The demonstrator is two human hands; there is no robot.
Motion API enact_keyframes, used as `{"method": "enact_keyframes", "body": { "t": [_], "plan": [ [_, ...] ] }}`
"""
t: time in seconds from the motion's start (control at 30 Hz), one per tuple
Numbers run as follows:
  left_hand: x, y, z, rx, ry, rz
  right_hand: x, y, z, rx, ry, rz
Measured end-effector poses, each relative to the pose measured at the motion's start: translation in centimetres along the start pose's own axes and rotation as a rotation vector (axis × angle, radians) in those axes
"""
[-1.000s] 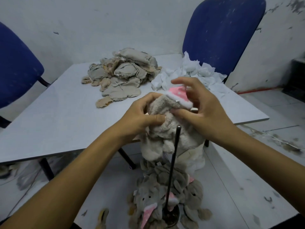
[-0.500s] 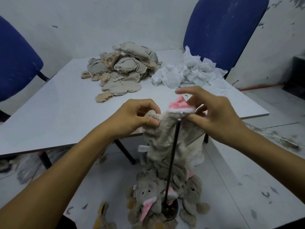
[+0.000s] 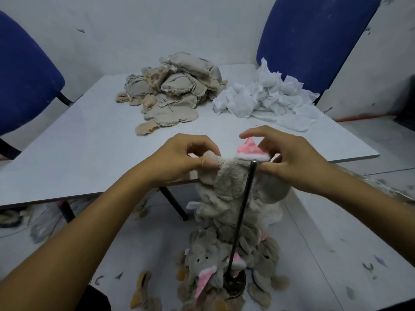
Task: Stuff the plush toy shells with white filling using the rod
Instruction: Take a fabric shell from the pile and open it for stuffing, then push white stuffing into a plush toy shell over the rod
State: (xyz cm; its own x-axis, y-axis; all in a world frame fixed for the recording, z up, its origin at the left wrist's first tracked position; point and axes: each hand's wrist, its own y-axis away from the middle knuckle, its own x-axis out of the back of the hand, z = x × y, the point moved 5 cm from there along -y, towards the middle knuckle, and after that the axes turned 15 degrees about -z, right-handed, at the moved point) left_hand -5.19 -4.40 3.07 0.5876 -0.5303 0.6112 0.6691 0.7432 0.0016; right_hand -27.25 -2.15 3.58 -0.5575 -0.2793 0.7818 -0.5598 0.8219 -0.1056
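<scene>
Both hands pinch the top of a grey plush shell [image 3: 226, 185] held at the tip of the upright rod [image 3: 243, 212]: left hand [image 3: 179, 158] on its edge, right hand [image 3: 289, 160] beside its pink hat [image 3: 250, 151]. White filling [image 3: 265, 97] lies on the worktop [image 3: 89, 135] beyond.

fuzzy cloth shell [image 3: 226, 176], dark metal rod [image 3: 243, 205] (matt).

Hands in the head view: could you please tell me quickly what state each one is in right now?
Left hand: closed, pinching the edge of the grey plush toy shell.
Right hand: closed, gripping the same shell beside its pink hat.
</scene>
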Motion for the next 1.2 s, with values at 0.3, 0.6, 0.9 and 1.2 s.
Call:
{"method": "enact_keyframes", "body": {
  "t": [0.3, 0.6, 0.9, 1.2],
  "plan": [
    [6.3, 1.8, -8.9, 0.826, -0.524, 0.290, -1.7, -1.2, 0.6, -0.011, 0.067, -0.116],
    [2.6, 0.5, -4.4, 0.286, -0.563, 0.415, -2.1, -2.6, 1.0, -0.059, 0.093, -0.173],
    [-0.1, -1.0, -1.4, 0.092, 0.066, 0.224, -2.5, -3.2, -0.4, 0.081, 0.202, -0.039],
    [-1.0, -2.0, -1.7, 0.153, 0.844, 0.074, -2.1, -3.1, -0.9, 0.236, -0.038, 0.124]
  ]
}}
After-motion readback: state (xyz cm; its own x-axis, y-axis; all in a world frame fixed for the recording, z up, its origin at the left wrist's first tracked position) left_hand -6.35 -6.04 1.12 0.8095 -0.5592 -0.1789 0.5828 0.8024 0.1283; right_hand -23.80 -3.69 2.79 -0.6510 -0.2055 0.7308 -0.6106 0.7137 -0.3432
